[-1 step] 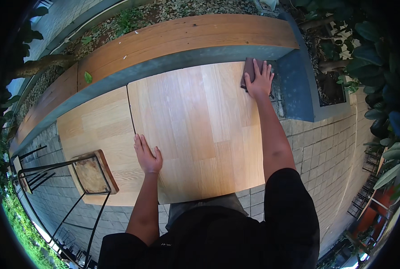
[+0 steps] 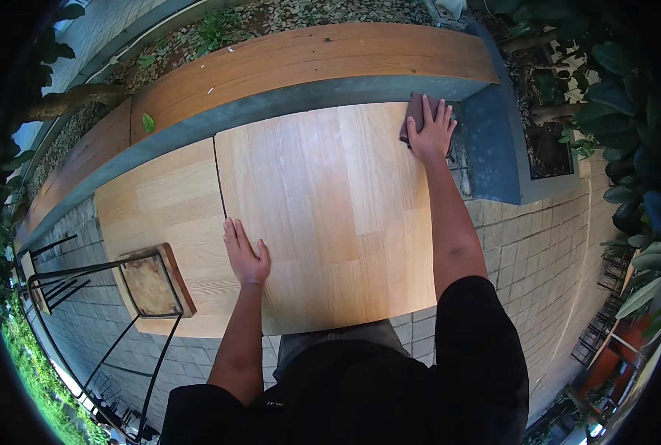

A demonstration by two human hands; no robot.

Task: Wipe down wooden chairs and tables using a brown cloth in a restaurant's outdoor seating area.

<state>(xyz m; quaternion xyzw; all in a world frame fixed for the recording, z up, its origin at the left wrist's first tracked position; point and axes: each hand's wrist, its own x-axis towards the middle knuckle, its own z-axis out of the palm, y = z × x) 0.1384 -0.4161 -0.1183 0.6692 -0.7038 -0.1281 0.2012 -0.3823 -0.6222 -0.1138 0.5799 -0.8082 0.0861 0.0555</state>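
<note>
Two light wooden tabletops stand side by side, with a dark seam between them. At the far right corner of the right tabletop (image 2: 315, 200), my right hand (image 2: 433, 135) lies flat with its fingers spread. Beneath it is a folded dark brown cloth (image 2: 415, 117), partly covered by the fingers. My left hand (image 2: 246, 256) rests palm down near the seam, its fingers stretched out and nothing in it. The left tabletop (image 2: 167, 196) carries an upturned stool (image 2: 154, 288) with a wooden seat and thin black metal legs.
A long wooden bench (image 2: 308, 55) on a grey base runs along the far side. A grey planter wall (image 2: 493, 148) borders the right corner. Grey paving (image 2: 523, 252) surrounds the tables. Leafy plants (image 2: 616, 96) hang at the right, and a green leaf (image 2: 148, 122) lies on the bench.
My right hand and the brown cloth have shifted slightly to the right at the far corner. My left hand stays in its place on the tabletop.
</note>
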